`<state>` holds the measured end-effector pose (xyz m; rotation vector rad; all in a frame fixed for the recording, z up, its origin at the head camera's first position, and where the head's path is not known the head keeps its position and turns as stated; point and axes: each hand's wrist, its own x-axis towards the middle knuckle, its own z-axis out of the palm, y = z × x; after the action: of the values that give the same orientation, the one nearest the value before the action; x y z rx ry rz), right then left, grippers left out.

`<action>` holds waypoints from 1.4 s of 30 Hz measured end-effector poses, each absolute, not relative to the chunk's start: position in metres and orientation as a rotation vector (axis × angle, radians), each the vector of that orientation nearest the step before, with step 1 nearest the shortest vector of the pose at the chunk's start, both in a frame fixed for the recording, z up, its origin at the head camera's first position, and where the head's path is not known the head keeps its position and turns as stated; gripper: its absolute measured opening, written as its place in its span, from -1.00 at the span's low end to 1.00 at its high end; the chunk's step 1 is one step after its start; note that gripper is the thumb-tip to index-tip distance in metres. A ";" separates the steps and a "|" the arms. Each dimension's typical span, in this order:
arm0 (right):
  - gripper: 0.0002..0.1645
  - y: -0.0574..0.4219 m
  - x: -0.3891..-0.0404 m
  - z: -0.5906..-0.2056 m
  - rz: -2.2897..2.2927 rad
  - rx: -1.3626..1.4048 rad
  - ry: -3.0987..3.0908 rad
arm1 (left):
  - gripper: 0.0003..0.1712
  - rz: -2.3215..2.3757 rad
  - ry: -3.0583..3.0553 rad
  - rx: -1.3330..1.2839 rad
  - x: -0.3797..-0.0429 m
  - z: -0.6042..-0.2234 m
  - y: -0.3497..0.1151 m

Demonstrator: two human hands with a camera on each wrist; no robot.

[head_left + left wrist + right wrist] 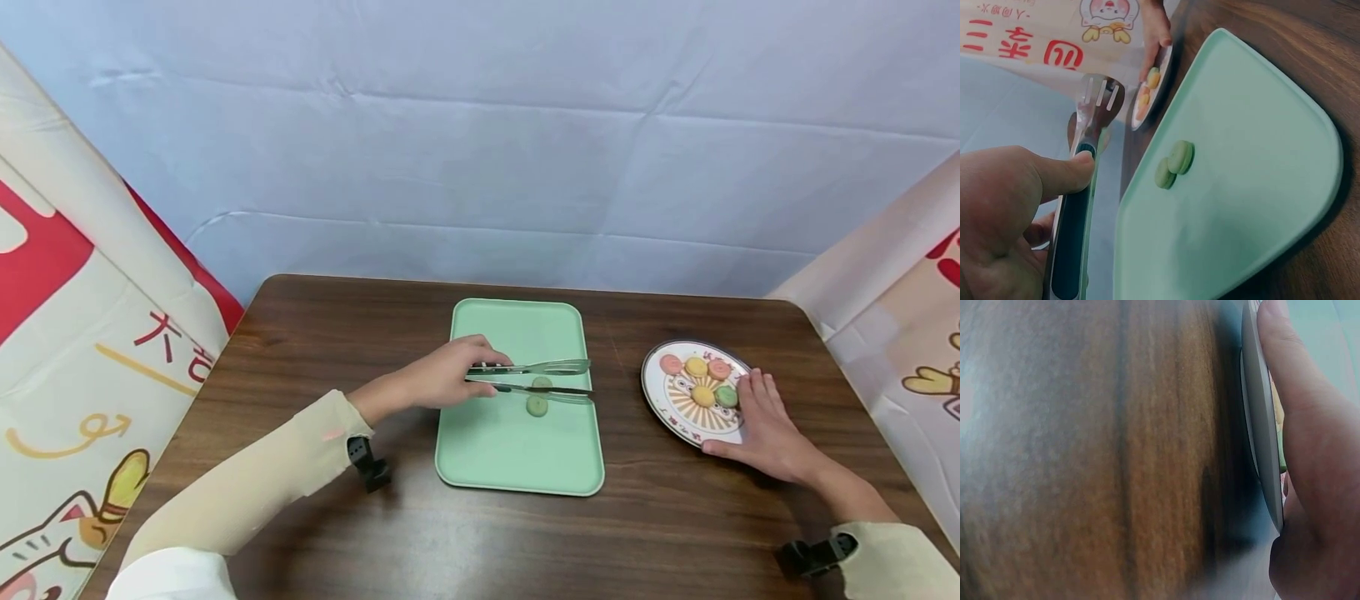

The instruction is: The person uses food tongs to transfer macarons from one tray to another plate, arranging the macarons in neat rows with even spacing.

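Note:
My left hand [457, 372] holds metal tongs [562, 367] with dark handle grips, their two arms spread apart over the light green tray [517, 454]. Two green macarons [1180, 157] lie side by side on that tray, with nothing between the tong ends in the left wrist view. In the head view, the tongs partly cover one of them. At the right, my right hand [772, 433] rests against the rim of a round patterned plate [667, 404], thumb and fairly straight fingers spread along its edge. Several pink, yellow and green macarons [703, 396] sit on the plate.
Tray and plate stand apart on a dark wooden table [360, 333]. A pale cloth backdrop [480, 167] rises behind the table's far edge, and printed cloths [82, 333] hang at the sides. A black wrist camera [367, 462] sits on each forearm.

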<state>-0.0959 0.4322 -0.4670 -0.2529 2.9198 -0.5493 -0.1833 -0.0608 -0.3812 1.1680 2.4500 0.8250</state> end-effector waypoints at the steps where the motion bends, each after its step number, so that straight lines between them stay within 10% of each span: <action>1: 0.63 0.432 -0.096 -0.467 -0.550 -0.250 2.917 | -0.52 0.826 2.450 1.163 -0.183 -0.382 -0.062; 42: 0.65 0.433 -0.097 -0.467 -0.554 -0.232 2.895 | -0.57 0.851 2.449 1.053 -0.172 -0.401 -0.125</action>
<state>-0.0974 0.4331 -0.4674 -0.2325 2.8948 -0.5536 -0.1724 -0.1252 -0.4010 1.0531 2.4490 0.8508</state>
